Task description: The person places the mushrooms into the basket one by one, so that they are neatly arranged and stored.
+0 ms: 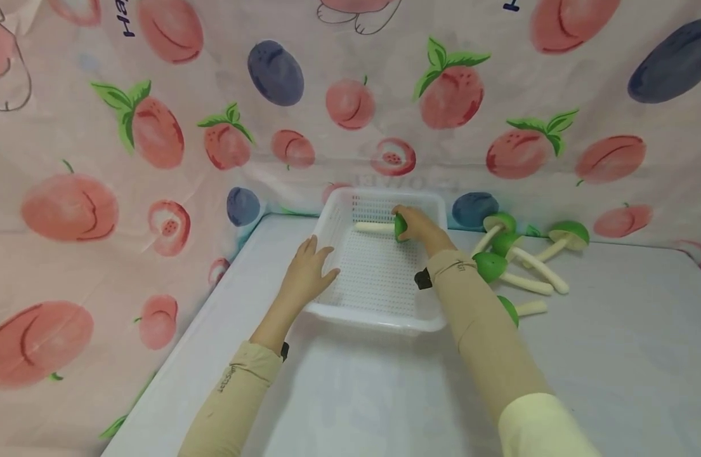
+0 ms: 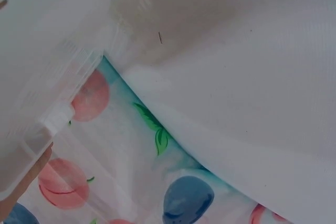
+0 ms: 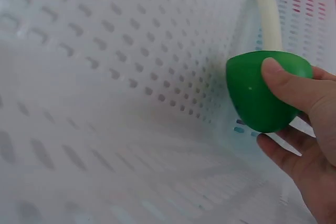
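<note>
A white plastic basket [image 1: 379, 317] with a perforated floor and walls stands on the table. Inside it, my right hand [image 1: 415, 225] grips the green cap of a toy mushroom [image 3: 268, 90], thumb on one side and fingers on the other. Its pale stem [image 1: 375, 226] points left along the basket's far part. My left hand [image 1: 307, 270] rests at the basket's left rim with spread, fairly straight fingers. In the left wrist view, one finger [image 2: 29, 179] lies along the outside of the rim; the rest of that hand is out of frame.
Several more green-capped mushrooms [image 1: 527, 282] lie in a loose group right of the basket, partly hidden by my right forearm. A fruit-print cloth [image 1: 350, 146] hangs behind and to the left of the white table [image 1: 356, 381].
</note>
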A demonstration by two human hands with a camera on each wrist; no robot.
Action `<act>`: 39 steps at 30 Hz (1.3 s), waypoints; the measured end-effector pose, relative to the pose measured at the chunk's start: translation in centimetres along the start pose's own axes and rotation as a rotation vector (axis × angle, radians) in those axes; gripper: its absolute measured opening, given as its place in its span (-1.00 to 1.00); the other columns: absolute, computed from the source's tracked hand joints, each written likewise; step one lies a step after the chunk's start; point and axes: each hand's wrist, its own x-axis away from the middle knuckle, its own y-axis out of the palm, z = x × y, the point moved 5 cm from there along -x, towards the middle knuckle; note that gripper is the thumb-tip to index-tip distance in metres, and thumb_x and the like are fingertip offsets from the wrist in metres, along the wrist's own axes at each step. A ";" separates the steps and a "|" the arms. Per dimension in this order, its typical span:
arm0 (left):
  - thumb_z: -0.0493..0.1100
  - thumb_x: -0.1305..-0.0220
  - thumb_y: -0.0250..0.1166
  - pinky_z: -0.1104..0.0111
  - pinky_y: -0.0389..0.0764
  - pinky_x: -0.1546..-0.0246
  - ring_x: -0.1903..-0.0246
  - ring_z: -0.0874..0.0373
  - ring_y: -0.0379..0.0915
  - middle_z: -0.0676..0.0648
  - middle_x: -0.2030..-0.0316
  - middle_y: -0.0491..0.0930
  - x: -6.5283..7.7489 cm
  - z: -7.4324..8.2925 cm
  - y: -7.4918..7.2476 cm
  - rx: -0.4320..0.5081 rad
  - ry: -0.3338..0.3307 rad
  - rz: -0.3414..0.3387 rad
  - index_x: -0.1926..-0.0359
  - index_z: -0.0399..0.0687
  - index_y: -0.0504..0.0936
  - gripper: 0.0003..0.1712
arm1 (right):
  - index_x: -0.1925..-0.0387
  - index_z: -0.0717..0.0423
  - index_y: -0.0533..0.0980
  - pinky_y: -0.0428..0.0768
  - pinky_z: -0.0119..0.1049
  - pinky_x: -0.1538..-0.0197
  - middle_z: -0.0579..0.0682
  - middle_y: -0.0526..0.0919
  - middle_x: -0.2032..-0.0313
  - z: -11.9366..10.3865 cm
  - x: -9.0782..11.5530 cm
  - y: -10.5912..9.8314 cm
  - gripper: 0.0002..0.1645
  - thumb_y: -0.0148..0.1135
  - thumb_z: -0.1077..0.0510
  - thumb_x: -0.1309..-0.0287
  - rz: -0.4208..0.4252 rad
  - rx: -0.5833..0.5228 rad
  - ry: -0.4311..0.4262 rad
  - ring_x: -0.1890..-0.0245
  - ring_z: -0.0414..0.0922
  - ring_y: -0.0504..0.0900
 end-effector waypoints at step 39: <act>0.00 -0.20 0.29 -0.04 0.26 -0.31 -0.34 -0.29 0.11 -0.45 -0.32 0.19 -0.2 0.0 0.2 -0.016 0.013 0.013 -0.20 -0.18 0.47 -0.41 | -0.30 0.14 0.25 0.25 0.13 -0.34 0.29 0.22 -0.32 -1.3 0.0 0.1 -0.27 0.26 0.01 -0.16 0.011 0.152 0.101 -0.34 0.27 0.17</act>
